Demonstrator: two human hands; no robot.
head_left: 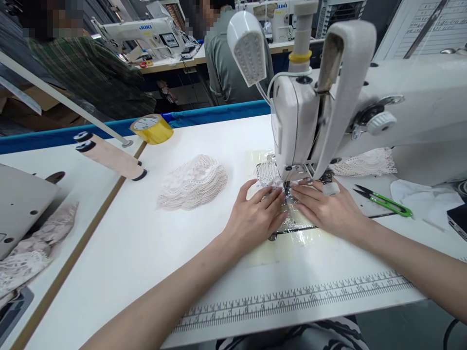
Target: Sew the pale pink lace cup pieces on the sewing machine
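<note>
A person sits at a white sewing table [153,253] with a printed ruler strip [292,299] along its near edge. Both hands lie flat, fingers spread, on a small lace piece [268,175] at the needle of a white sewing machine [302,121]. The left hand [255,216] presses just left of the presser foot; the right hand [326,206] presses just right of it. Neither hand grasps anything; the lace lies under the fingertips and runs back beneath the machine head. Open tabletop lies to the left, up to a stack of lace pieces [193,182]. Green thread snips [386,200] lie near the right hand. A yellow tape roll [151,129] sits at the far edge.
</note>
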